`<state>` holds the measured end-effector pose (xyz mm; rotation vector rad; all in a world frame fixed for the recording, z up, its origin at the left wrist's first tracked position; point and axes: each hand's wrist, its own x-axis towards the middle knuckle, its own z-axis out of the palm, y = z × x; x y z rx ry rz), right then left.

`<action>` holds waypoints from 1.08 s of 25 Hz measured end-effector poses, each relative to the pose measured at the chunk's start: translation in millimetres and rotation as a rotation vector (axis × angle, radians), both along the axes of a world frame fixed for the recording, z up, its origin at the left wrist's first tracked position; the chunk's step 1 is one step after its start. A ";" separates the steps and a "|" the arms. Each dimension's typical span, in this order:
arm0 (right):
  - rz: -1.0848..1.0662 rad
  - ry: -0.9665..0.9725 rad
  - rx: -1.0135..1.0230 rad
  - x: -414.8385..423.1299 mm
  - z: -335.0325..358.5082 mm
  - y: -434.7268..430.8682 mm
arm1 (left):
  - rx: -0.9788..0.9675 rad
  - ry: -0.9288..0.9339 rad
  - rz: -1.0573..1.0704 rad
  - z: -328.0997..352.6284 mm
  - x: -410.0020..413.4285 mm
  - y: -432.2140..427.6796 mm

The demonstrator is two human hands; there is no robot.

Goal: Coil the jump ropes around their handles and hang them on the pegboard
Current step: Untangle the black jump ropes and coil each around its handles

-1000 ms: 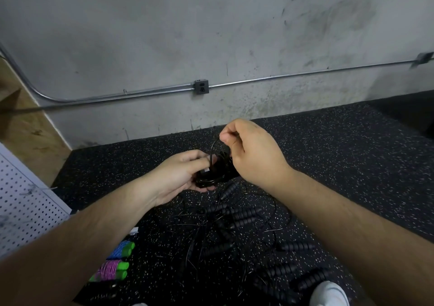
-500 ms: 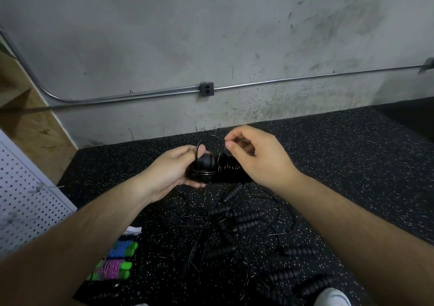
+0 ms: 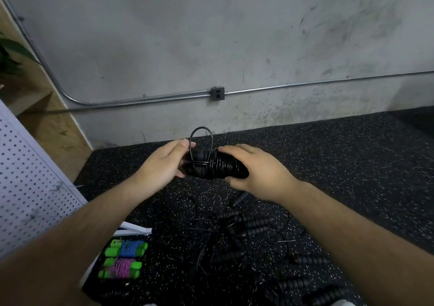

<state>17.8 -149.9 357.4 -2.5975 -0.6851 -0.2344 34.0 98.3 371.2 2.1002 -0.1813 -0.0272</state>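
Note:
A black jump rope bundle [image 3: 215,166], its cord wound round the paired handles, is held level between both hands above the floor. A small cord loop [image 3: 201,133] sticks up from its left part. My left hand [image 3: 164,167] grips the bundle's left end. My right hand [image 3: 258,172] wraps round its right end, thumb underneath. Below lies a tangle of several loose black jump ropes [image 3: 244,230] with ribbed handles. The white pegboard [image 3: 28,183] leans at the left edge.
Two coiled ropes with green handles, one blue [image 3: 128,248] and one pink [image 3: 121,268], lie by the pegboard's foot. A grey concrete wall [image 3: 211,47] with a metal conduit and outlet box [image 3: 217,93] stands ahead. Speckled black rubber flooring [image 3: 340,160] spreads to the right.
My right hand has let go of the cord end it was pinching above the bundle and now wraps the bundle's right end. A loop now stands up on the left.

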 end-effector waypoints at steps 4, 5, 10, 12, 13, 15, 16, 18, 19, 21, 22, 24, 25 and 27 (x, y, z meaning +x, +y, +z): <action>0.044 0.011 0.019 16.4 -10.0 34.5 | 0.251 -0.141 -0.082 -0.8 4.5 34.6; 0.056 0.021 0.028 19.8 -13.2 44.8 | 0.302 -0.151 -0.105 -3.3 6.1 45.6; 0.141 0.089 0.059 31.7 -37.5 110.6 | 0.518 -0.137 -0.068 -30.7 3.2 104.4; 0.192 0.122 0.029 35.2 -55.2 142.9 | 0.535 -0.100 0.002 -49.3 -3.0 128.6; 0.220 0.145 0.002 36.6 -67.4 161.4 | 0.535 -0.055 0.032 -62.7 -7.1 144.0; 0.269 0.197 -0.056 37.7 -91.7 194.4 | 0.553 0.020 0.059 -92.9 -17.6 175.0; 0.298 0.236 -0.090 37.8 -105.1 210.6 | 0.569 0.055 0.066 -111.1 -25.0 191.4; 0.370 0.317 -0.168 36.5 -133.2 242.4 | 0.548 0.144 0.099 -147.9 -41.3 222.4; 0.400 0.346 -0.195 35.2 -147.0 255.6 | 0.517 0.186 0.121 -163.8 -49.9 234.1; 0.422 0.382 -0.209 32.7 -175.2 278.9 | 0.472 0.253 0.161 -194.5 -61.0 253.6; 0.426 0.396 -0.221 31.7 -190.5 289.3 | 0.453 0.286 0.177 -209.5 -63.3 261.3; 0.427 0.399 -0.303 31.6 -223.6 311.3 | 0.405 0.358 0.204 -241.2 -63.3 274.3; 0.419 0.381 -0.353 32.6 -239.8 320.0 | 0.394 0.385 0.217 -257.5 -60.7 279.5; 0.399 0.362 -0.403 35.5 -271.7 333.8 | 0.397 0.424 0.224 -287.1 -54.5 287.2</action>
